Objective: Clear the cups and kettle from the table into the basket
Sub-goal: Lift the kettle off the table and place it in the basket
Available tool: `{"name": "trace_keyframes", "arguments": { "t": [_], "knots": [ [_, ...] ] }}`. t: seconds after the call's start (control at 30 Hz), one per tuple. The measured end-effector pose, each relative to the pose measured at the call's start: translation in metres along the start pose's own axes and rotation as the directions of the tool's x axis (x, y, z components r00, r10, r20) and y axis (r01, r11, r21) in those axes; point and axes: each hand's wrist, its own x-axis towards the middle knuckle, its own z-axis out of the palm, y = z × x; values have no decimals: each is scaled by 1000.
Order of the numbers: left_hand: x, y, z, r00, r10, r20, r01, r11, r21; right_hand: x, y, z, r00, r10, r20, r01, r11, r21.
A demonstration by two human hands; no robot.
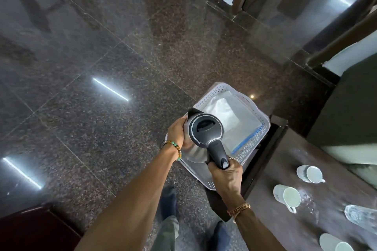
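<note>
I hold a steel kettle (201, 138) with a black lid and handle over the near end of a white perforated basket (258, 138) that stands on the floor. My right hand (225, 175) grips the black handle. My left hand (179, 133) rests against the kettle's left side, fingers wrapped round the body. The basket holds a clear plastic bag with a blue strip. On the dark wooden table (326, 169) to the right stand three white cups: one far (310, 173), one middle (287, 196), one at the bottom edge (334, 243).
A clear plastic bottle (361, 218) lies on the table at the right edge. The floor is polished dark granite. My feet (169, 199) stand just below the basket. A dark red object (30, 228) sits at the bottom left. A door frame rises at the top right.
</note>
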Motion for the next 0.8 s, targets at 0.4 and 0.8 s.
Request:
{"name": "trace_keyframes", "arguments": {
  "t": [0.4, 0.8],
  "knots": [
    [-71, 59, 34, 970, 64, 234, -73, 997, 30, -34, -58, -81, 991, -17, -129, 38, 985, 166],
    [-215, 93, 154, 725, -98, 681, -45, 981, 188, -116, -87, -231, 869, -1, -495, 111, 975, 194]
  ]
}}
